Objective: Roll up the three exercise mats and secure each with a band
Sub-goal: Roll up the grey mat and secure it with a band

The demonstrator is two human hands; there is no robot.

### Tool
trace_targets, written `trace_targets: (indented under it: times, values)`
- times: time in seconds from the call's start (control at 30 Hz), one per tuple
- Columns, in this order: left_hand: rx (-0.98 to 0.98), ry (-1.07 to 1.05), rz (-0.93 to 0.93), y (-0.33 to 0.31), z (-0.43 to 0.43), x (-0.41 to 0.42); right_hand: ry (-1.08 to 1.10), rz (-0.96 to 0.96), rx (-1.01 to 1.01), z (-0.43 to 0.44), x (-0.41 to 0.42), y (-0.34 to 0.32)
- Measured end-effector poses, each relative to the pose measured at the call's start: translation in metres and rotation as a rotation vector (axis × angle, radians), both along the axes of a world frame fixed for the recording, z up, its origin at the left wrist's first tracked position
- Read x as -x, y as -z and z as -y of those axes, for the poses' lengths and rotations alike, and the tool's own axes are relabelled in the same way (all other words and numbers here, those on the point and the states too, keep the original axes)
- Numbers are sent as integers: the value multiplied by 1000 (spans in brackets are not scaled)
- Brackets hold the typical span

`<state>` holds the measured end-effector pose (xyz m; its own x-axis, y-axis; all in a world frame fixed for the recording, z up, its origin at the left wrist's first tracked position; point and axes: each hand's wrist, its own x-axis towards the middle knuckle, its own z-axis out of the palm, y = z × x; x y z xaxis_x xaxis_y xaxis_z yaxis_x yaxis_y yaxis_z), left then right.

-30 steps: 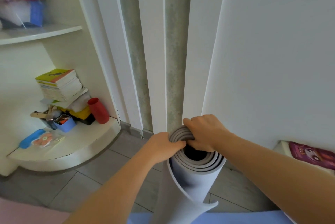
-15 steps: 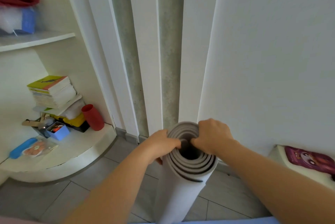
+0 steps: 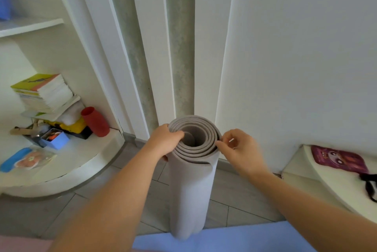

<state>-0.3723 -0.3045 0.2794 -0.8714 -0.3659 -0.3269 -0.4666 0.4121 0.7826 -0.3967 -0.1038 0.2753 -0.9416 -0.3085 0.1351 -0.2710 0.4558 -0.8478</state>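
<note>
Standing on end by the tiled floor (image 3: 234, 200), the rolled grey exercise mat (image 3: 191, 190) is shown in the head view with its spiral top turned up toward the lens. Its lower end meets the edge of a flat blue mat (image 3: 224, 237); whether it rests on that mat or on the tiles cannot be told. The left hand (image 3: 166, 142) is curled over the left of the top rim, fingers hooked in among the layers, so its grip is closed on the roll. The right hand (image 3: 240, 147) is set at the right of the rim, where the outermost layer is pinched between thumb and forefinger, the other fingers loosely bent. No band is seen on the roll or in either hand.

The step in hand is judged to be the tightening and squaring of the coil. It is best done with the core held fast by the left grip while the outer layer is drawn round snugly. The layers are to be levelled at the top so that nothing telescopes, and the roll is to be held upright lest it loosen before a band is fitted.
</note>
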Motion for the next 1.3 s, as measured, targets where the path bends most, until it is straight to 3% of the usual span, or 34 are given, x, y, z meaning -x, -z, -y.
trace_targets:
  times: [0.13, 0.3, 0.4, 0.53, 0.63, 0.77, 0.97, 1.13, 1.2, 1.3]
  values:
    - [-31, -17, 13, 2, 0, 6, 76, 303, 281, -6, -10, 20]
    - [-63, -107, 33, 2, 8, 4, -183, 513, 127, 5, -18, 44]
    - [-51, -144, 28, 1, 8, 2, -385, 536, -13, 6, -16, 42]
    - [-58, -122, 32, 3, 8, 2, -545, 276, -460, 9, -15, 36]
    - [-49, -104, 20, 1, 9, -1, -528, 40, -549, 12, -13, 24]
    - [-69, -92, 28, -5, 12, -5, -471, -93, -673, 7, -3, 16]
    - [-35, -59, 34, -6, 3, -11, -325, -137, -640, 5, 0, 27]
    - [-38, -86, 16, -2, 5, -17, -184, -151, -312, 3, -11, 33]
    - [-36, -110, 11, 0, 5, -19, -217, -340, -357, 4, -13, 33]
    - [-35, -119, -1, 1, 2, -22, -227, -695, -604, 3, -5, 31]
